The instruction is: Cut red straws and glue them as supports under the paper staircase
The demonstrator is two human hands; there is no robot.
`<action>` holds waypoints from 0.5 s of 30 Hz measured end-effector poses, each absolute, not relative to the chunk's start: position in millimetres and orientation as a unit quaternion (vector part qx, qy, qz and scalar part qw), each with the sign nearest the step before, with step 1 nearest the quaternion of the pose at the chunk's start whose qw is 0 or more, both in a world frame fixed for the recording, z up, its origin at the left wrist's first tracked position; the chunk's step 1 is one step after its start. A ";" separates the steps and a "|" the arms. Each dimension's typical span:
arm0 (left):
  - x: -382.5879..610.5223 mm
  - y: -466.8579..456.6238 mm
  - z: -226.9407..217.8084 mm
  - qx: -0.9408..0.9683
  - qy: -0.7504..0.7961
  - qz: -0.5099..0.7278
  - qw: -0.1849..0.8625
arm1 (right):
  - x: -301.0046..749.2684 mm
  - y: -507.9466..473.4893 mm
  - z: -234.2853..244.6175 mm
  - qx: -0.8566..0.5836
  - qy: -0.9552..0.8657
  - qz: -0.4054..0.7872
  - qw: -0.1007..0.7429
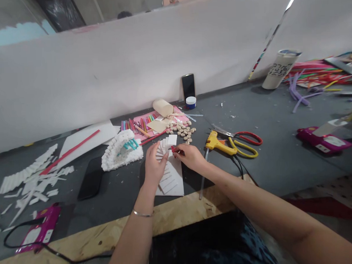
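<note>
Dial: clock directions are read from the two hands, with 12 pointing away from the person, towards the white partition.
Left hand: the left hand lies palm down on the fan of white strips. Its fingers are stretched out and close together, pressing on the strips rather than gripping them. A thin bracelet sits on the wrist.
Right hand: the right hand is just beside the left, at 3 o'clock. Its fingertips are pinched on a small red object, possibly a pen or a cap (too small to tell).
Strips: they spread in a curved row from 12 o'clock down under the left palm, on a white sheet lying on the grey table.
Red tip: it touches the fan at its upper right edge.
At 3 o'clock: a yellow glue gun is near the right hand. Past it are red-handled scissors, with a yellow-handled pair just beside them.
At 9 o'clock: a white foam model with teal pieces is near the left hand, and a black phone lies flat further out.
At 12 o'clock: there are wooden discs, markers on a pink sheet and a cardboard roll. Behind them a second phone leans upright on the partition, with a small jar in front of it.
At 8 to 9 o'clock, well apart: there are white scraps and a pink device with a black cord.
At 2 o'clock, well apart: a white cup stands next to a heap of coloured sticks.
At 6 o'clock: a chipboard edge runs under both forearms.
</note>
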State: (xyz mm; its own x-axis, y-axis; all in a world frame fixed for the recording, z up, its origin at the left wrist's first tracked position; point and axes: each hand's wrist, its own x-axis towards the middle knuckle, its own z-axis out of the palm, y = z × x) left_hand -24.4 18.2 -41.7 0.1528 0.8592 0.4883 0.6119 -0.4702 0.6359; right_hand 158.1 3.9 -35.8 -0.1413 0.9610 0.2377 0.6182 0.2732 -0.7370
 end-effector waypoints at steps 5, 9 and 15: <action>-23.5 17.7 -43.2 0.748 0.492 0.424 0.139 | 156.2 2.6 -38.6 -0.555 -0.710 0.248 0.355; -24.1 15.5 -39.3 0.753 0.499 0.411 0.121 | 156.9 -1.1 -35.6 -0.549 -0.716 0.250 0.351; -27.4 -0.9 -6.5 0.753 0.485 0.442 0.054 | 161.2 -16.7 -16.2 -0.515 -0.735 0.267 0.352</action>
